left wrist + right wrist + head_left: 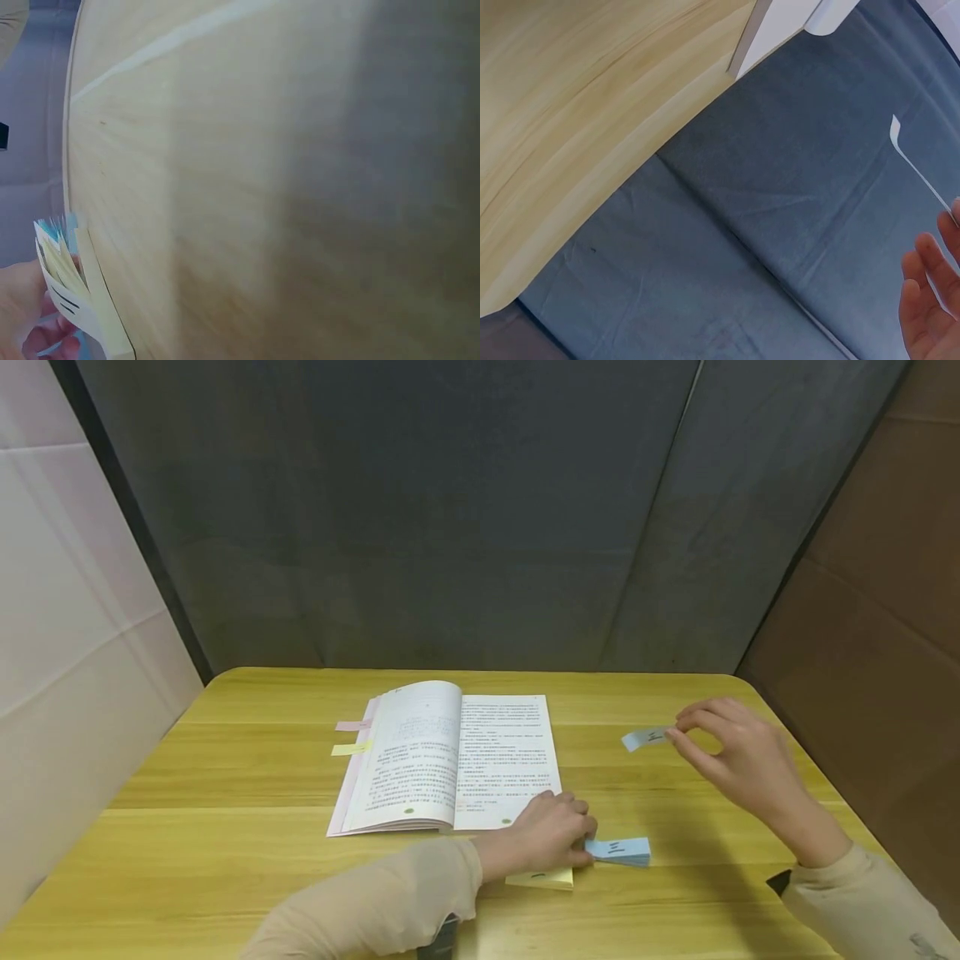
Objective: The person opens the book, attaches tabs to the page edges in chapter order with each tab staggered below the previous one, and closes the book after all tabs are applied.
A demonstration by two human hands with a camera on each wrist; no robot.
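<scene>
My right hand (738, 756) is raised over the right side of the table, pinching a single blue sticky note (647, 738) by one end between thumb and fingertips. Three dark strokes mark the note. Seen edge-on in the right wrist view, the strip (911, 159) curls at its free end. Lower down, my left hand (543, 835) holds the left end of a blue sticky note pad (621, 850) marked with strokes. A yellow sticky note pad (540, 880) lies just under that hand, partly hidden by it. Its sheets fan apart in the left wrist view.
An open book (506, 760) lies left of the hands, its left pages bulging up. A pink tab (352, 726) and a yellow tab (347, 749) stick out from its left edge. Dark fabric (420, 527) hangs behind the wooden table (187, 843).
</scene>
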